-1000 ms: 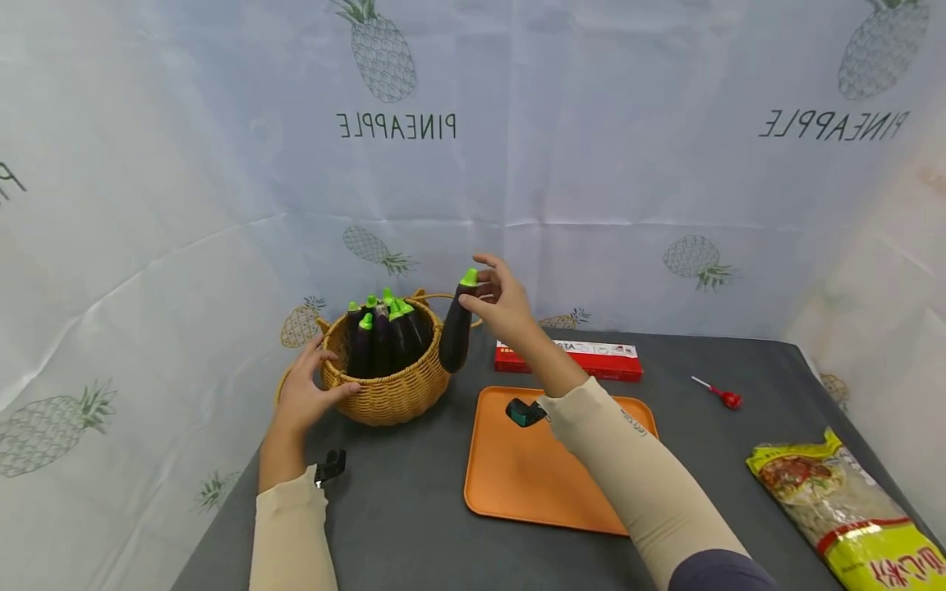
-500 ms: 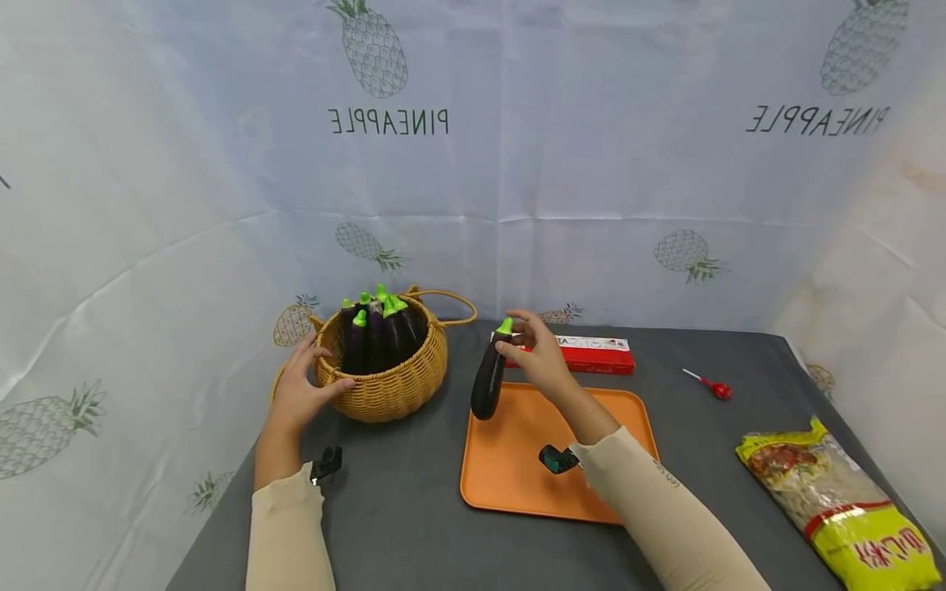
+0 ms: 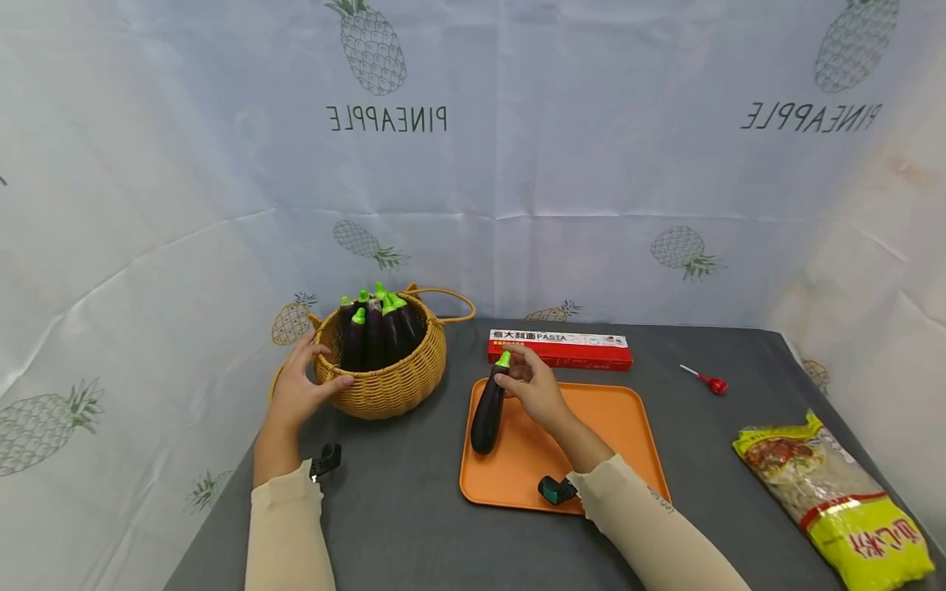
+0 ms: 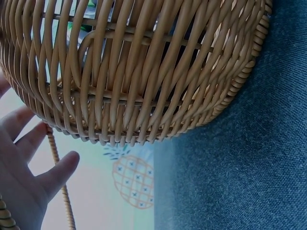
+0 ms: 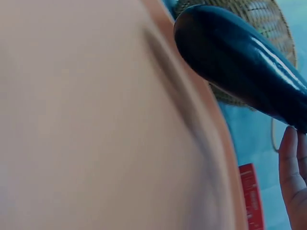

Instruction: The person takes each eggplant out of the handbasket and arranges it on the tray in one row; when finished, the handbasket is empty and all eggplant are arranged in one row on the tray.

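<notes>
A dark purple eggplant [image 3: 488, 414] with a bright green stem hangs stem-up and slightly tilted from my right hand [image 3: 543, 398], whose fingers and thumb pinch it near the top. It overlaps the left part of an orange tray [image 3: 602, 427]; the right wrist view shows the eggplant [image 5: 240, 57] over the tray's edge. On the left, a round wicker basket [image 3: 392, 396] holds several upright eggplants [image 3: 373, 338]. My left hand [image 3: 294, 387] touches the basket's left side, its fingers spread; in the left wrist view the thumb [image 4: 60, 175] stands out straight beside the wicker.
Behind the tray lies a red-and-white pasta box [image 3: 565, 351]. A red lollipop [image 3: 715, 384] with a white stick sits to its right. Near the right table edge is a yellow-and-clear food bag [image 3: 838, 501]. The basket's handle [image 3: 454, 302] sticks out rightward. A pineapple-print curtain [image 3: 576, 164] stands behind the table.
My right hand has carried the eggplant from beside the basket rightward and down to the tray. The left hand stays at the basket. The camera view has shifted slightly.
</notes>
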Available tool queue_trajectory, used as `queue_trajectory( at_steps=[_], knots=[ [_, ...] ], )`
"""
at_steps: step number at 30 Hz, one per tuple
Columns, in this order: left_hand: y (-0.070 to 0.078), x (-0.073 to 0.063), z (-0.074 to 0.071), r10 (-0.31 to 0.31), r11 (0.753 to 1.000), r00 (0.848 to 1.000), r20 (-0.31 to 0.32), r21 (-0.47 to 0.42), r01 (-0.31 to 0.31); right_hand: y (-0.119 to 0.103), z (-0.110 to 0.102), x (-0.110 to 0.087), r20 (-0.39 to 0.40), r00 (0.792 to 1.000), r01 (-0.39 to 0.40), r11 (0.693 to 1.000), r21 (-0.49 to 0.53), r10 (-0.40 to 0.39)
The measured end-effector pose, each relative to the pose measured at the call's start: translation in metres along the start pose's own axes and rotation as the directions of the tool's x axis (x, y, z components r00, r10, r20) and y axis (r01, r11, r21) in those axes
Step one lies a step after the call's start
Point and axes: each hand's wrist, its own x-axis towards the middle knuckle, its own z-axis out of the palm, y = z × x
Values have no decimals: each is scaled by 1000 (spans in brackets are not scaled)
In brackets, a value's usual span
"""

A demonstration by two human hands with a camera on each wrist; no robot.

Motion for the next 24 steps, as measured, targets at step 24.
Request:
queue_trajectory(
  at_steps=[24],
  knots=[
    [3, -2, -1, -17, 1000, 1000, 9, 6, 16, 35, 16, 1, 137, 957, -228, 956, -185, 255]
  ],
)
